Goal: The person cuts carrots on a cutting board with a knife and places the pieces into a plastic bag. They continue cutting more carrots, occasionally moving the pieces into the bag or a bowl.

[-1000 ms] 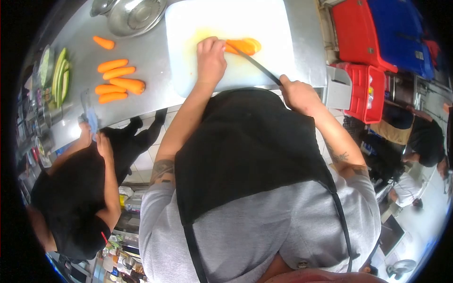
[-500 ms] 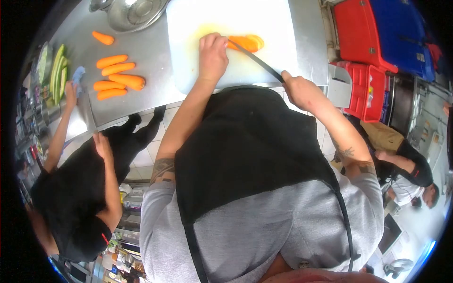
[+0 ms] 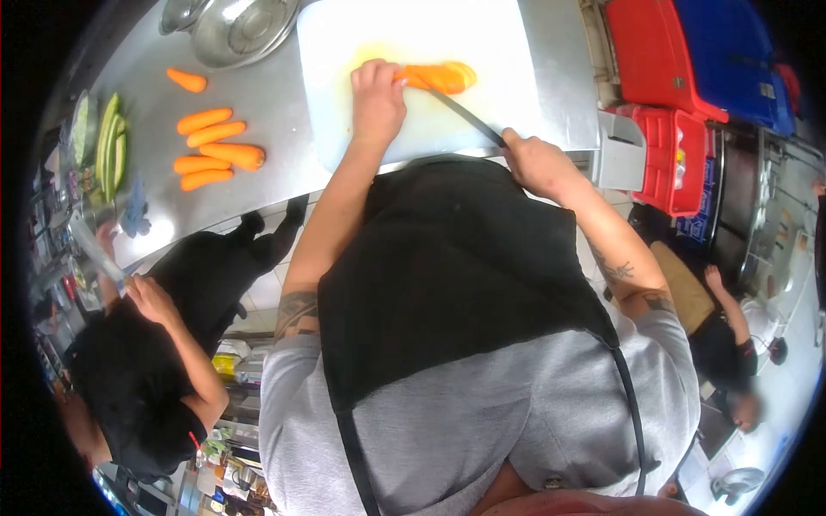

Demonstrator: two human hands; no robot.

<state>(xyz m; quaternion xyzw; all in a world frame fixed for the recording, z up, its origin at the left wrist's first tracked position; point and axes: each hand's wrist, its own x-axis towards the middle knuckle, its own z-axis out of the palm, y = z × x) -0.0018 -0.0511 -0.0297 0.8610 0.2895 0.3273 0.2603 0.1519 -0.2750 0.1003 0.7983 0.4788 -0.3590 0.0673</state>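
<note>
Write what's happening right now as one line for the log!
left hand: steadies carrot | right hand: grips knife, blade at carrot | surface: white cutting board | nearby: whole carrots, metal bowl

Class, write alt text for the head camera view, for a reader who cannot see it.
Seen from above, a person in a black apron slices a carrot on a white cutting board: the left hand steadies it and the right hand holds a knife. More whole carrots and a metal bowl sit on the steel counter, where another person works alongside.
</note>
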